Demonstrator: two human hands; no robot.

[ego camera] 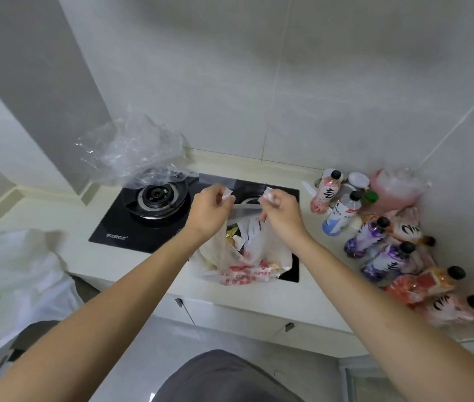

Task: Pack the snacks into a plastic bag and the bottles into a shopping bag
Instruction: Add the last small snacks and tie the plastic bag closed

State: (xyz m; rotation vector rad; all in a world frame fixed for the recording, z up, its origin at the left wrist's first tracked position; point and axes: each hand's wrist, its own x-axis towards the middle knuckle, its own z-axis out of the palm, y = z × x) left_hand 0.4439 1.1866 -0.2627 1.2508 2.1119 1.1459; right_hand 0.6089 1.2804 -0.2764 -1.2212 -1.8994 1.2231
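Note:
A thin white plastic bag (254, 256) with red print stands on the right side of the black stove, with snack packets (234, 233) showing inside its mouth. My left hand (211, 210) pinches the bag's left handle and my right hand (280, 211) pinches its right handle, both lifted above the opening. Several drink bottles (386, 250) with black caps stand and lie in the counter's right corner, in pink, purple, orange and white labels. A white shopping bag (12, 285) with a green logo sits at the left edge.
A crumpled clear plastic bag (134, 149) rests over the stove's left burner (157, 197). The black glass stove (131, 227) is set into a cream counter (247, 297). A pink bag (395, 187) leans in the far right corner against tiled walls.

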